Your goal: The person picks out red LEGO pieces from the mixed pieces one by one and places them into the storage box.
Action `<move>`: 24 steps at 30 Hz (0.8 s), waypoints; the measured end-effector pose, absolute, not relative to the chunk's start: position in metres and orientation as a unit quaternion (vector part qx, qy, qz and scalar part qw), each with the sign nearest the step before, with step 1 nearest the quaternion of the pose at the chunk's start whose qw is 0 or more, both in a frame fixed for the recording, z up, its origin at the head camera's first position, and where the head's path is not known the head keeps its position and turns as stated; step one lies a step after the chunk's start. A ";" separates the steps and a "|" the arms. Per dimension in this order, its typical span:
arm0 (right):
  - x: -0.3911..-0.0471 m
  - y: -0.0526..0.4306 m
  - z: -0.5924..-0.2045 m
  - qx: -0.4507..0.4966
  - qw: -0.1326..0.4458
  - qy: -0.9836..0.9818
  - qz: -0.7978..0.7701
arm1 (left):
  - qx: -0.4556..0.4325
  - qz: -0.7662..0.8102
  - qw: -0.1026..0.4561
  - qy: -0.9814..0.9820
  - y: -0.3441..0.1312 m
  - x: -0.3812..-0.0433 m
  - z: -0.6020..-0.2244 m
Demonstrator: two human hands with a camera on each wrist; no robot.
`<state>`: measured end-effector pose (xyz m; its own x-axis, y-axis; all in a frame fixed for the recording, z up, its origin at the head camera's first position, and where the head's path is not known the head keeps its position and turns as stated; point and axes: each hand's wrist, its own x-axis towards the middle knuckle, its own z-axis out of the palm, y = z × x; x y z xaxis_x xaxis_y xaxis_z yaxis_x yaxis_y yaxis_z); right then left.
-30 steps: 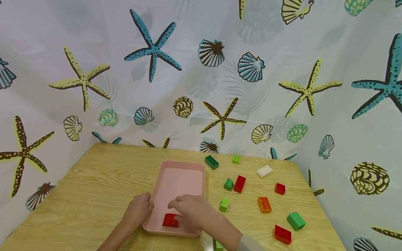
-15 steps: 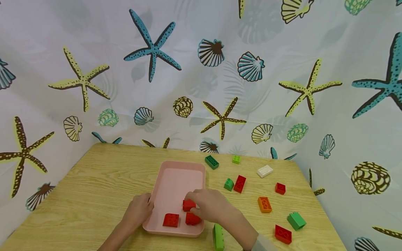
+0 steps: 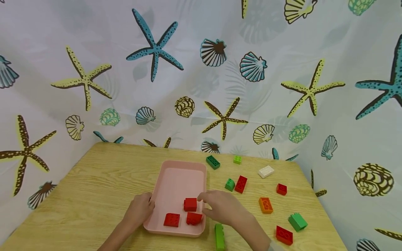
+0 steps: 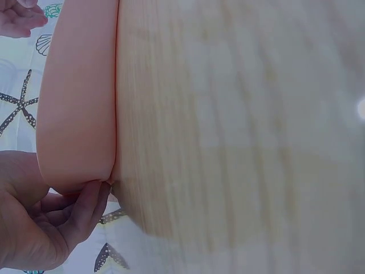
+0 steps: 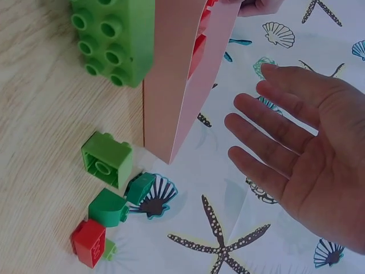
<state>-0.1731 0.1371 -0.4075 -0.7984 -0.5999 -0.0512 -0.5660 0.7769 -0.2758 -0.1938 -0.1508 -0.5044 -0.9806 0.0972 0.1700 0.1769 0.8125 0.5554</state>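
My left hand (image 3: pixel 139 209) holds the left side of a pink tray (image 3: pixel 179 181). In the left wrist view, its thumb and curled fingers (image 4: pixel 85 211) grip the tray's wall (image 4: pixel 80 97). Inside, toward the near end, lie a red toy brick (image 3: pixel 171 220), a second red brick (image 3: pixel 190 204) and a rounded red brick (image 3: pixel 194 218). My right hand (image 3: pixel 223 207) hovers at the tray's right rim, fingertips close beside the second red brick. The right wrist view shows this hand (image 5: pixel 308 154) with relaxed, spread fingers and a bare palm.
A long light green brick (image 3: pixel 219 237) lies right of the tray's near corner. Several bricks are scattered farther right, among them an orange one (image 3: pixel 265 205), a white one (image 3: pixel 266 171) and a green one (image 3: pixel 297 221). A patterned curtain (image 3: pixel 188 87) hangs behind the table.
My right hand has moved right, from over the left red brick to the tray's right rim, uncovering the two other red bricks. My left hand keeps its grip on the tray.
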 end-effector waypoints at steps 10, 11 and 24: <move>-0.173 0.161 -0.408 -0.286 0.058 0.948 -0.124 | -0.067 -0.303 0.059 -0.949 -0.150 -0.194 -0.505; -0.173 0.164 -0.409 -0.282 0.060 0.949 -0.127 | -0.068 -0.302 0.059 -0.949 -0.150 -0.194 -0.505; -0.170 0.192 -0.414 -0.242 0.070 0.955 -0.156 | -0.065 -0.300 0.052 -0.950 -0.150 -0.193 -0.502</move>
